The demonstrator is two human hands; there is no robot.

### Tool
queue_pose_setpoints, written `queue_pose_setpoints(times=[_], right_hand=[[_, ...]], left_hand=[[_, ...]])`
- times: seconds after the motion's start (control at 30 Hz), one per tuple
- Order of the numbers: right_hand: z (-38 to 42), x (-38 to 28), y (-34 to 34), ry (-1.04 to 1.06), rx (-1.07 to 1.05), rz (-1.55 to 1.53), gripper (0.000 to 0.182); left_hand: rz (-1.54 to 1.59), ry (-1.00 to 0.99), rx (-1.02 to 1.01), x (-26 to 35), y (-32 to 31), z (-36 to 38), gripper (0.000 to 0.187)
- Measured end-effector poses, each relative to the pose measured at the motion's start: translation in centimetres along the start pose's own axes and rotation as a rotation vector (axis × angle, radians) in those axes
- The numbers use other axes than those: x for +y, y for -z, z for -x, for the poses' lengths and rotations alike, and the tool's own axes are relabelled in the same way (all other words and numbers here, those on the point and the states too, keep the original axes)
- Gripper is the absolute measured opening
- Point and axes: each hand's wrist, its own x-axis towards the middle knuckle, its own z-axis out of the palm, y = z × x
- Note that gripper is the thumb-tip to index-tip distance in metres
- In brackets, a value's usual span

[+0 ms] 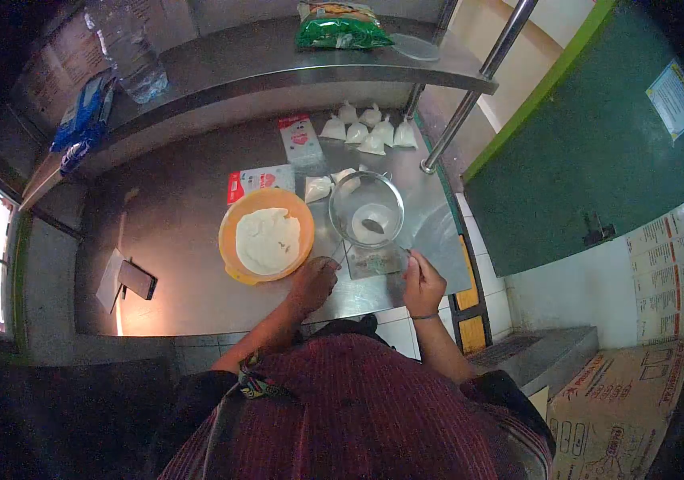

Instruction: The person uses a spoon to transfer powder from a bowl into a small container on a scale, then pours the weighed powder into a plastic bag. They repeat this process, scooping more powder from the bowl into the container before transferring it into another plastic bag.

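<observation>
My left hand (316, 284) is closed at the near left of a round wire sieve (332, 210), apparently on its thin handle. My right hand (424, 284) is closed around the handle end of a metal spoon (373, 226). The spoon's bowl shows within the sieve's rim, against white powder. Beneath the sieve's near edge lies a flat, greyish rectangular thing (374, 262) I cannot identify. Left of the sieve stands an orange bowl (228, 258) with white powder (266, 240) in it.
Small tied bags of white powder (370, 132) cluster at the back. Two red-and-white boxes (300, 142) (260, 182) lie behind the bowl. A phone (138, 280) rests at the left. Above runs a steel shelf (238, 76) with a green packet (344, 32); a metal post (470, 96) stands right.
</observation>
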Motion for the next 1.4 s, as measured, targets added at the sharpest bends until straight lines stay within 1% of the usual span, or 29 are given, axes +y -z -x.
queue_pose_setpoints(times=[0.07, 0.1, 0.17, 0.2, 0.27, 0.3, 0.37, 0.4, 0.47, 0.5, 0.57, 0.6, 0.67, 0.7, 0.77, 0.8, 0.87, 0.9, 0.97, 1.0, 1.07, 1.1, 1.17, 1.2, 1.27, 1.37, 1.4], right_hand=[[0.1, 0.7, -0.3, -0.016, 0.028, -0.005, 0.023], [-0.1, 1.1, -0.6, -0.017, 0.028, -0.004, 0.023], [-0.5, 2.2, -0.9, -0.018, 0.082, -0.009, 0.024], [-0.8, 2.0, -0.7, -0.017, 0.083, -0.009, 0.024], [-1.3, 1.2, -0.4, -0.079, 0.101, -0.04, 0.024], [-1.6, 1.0, -0.4, -0.079, 0.102, -0.039, 0.024], [-1.9, 0.9, -0.2, -0.079, 0.101, -0.001, 0.024], [-1.9, 1.0, -0.2, -0.079, 0.101, 0.0, 0.024], [-1.9, 1.2, -0.4, -0.102, 0.109, -0.017, 0.024], [-1.8, 1.5, -0.6, -0.1, 0.108, -0.018, 0.024], [-1.2, 2.3, -0.7, -0.057, 0.066, 0.022, 0.024], [-1.1, 1.7, -0.7, -0.055, 0.065, 0.022, 0.024], [-0.9, 0.7, -0.4, -0.121, 0.076, -0.084, 0.024], [-0.9, 1.3, -0.5, -0.122, 0.076, -0.084, 0.024], [-0.9, 2.7, -0.6, -0.041, 0.134, -0.02, 0.024], [-1.0, 2.4, -0.5, -0.041, 0.136, -0.02, 0.024], [-1.2, 1.8, -0.1, -0.128, 0.124, -0.078, 0.024], [-1.2, 2.1, -0.2, -0.128, 0.125, -0.078, 0.024], [-1.1, 2.6, -0.3, -0.079, 0.137, -0.016, 0.024], [-1.0, 2.0, -0.1, -0.079, 0.136, -0.016, 0.024], [-1.0, 0.2, 0.4, -0.213, 0.053, -0.079, 0.025], [-1.0, 0.3, 0.4, -0.213, 0.054, -0.078, 0.025], [-0.9, 0.6, 0.3, -0.166, 0.074, -0.109, 0.026], [-0.9, 1.2, 0.1, -0.167, 0.074, -0.109, 0.026], [-0.9, 2.4, -0.4, -0.146, 0.123, -0.139, 0.026], [-1.1, 2.3, -0.4, -0.143, 0.127, -0.164, 0.025], [-1.2, 2.1, -0.5, -0.143, 0.129, -0.163, 0.025]], left_hand=[[0.168, 0.047, 0.05, 2.5, 1.9, -0.1, 0.018], [0.168, 0.047, 0.05, 2.2, 1.6, 0.0, 0.018], [0.155, -0.021, 0.136, 1.8, 0.9, 0.0, 0.018], [0.155, -0.023, 0.136, 2.4, 1.4, -0.2, 0.018], [0.445, 0.492, -0.18, 4.4, 3.1, -0.8, 0.02], [0.445, 0.491, -0.18, 4.0, 2.8, -0.7, 0.02], [0.0, -0.18, 0.184, 2.4, 1.4, -0.2, 0.019], [0.001, -0.18, 0.184, 2.3, 1.1, -0.1, 0.019], [0.263, 0.041, 0.082, 1.8, 0.6, 0.1, 0.02], [0.263, 0.041, 0.085, 2.3, 0.9, 0.0, 0.02], [0.373, 0.232, 0.075, 4.0, 1.8, 0.0, 0.023], [0.373, 0.232, 0.077, 3.6, 1.6, 0.1, 0.023], [0.272, 0.031, 0.111, 2.9, 1.2, 0.2, 0.025], [0.272, 0.031, 0.11, 2.8, 1.1, 0.2, 0.025], [0.232, 0.04, 0.09, 2.5, 1.0, 0.1, 0.027], [0.231, 0.038, 0.088, 2.6, 1.1, 0.1, 0.027], [0.279, 0.061, 0.095, 3.0, 1.2, 0.1, 0.026], [0.279, 0.06, 0.095, 3.2, 1.4, 0.1, 0.026], [0.323, 0.151, 0.066, 3.7, 1.7, 0.0, 0.025], [0.323, 0.152, 0.067, 2.9, 1.1, -0.2, 0.025], [-0.084, -0.352, 0.306, 0.4, -0.6, -0.7, 0.028], [-0.084, -0.352, 0.306, 1.2, -0.2, -0.5, 0.028], [0.376, 0.294, 0.042, 3.6, 1.1, 0.0, 0.029], [0.376, 0.294, 0.041, 3.6, 1.2, 0.0, 0.029], [0.409, 0.212, 0.079, 3.5, 1.3, 0.0, 0.03], [0.351, 0.189, 0.066, 4.1, 1.9, 0.0, 0.031], [0.351, 0.188, 0.065, 3.5, 1.4, 0.1, 0.031]])
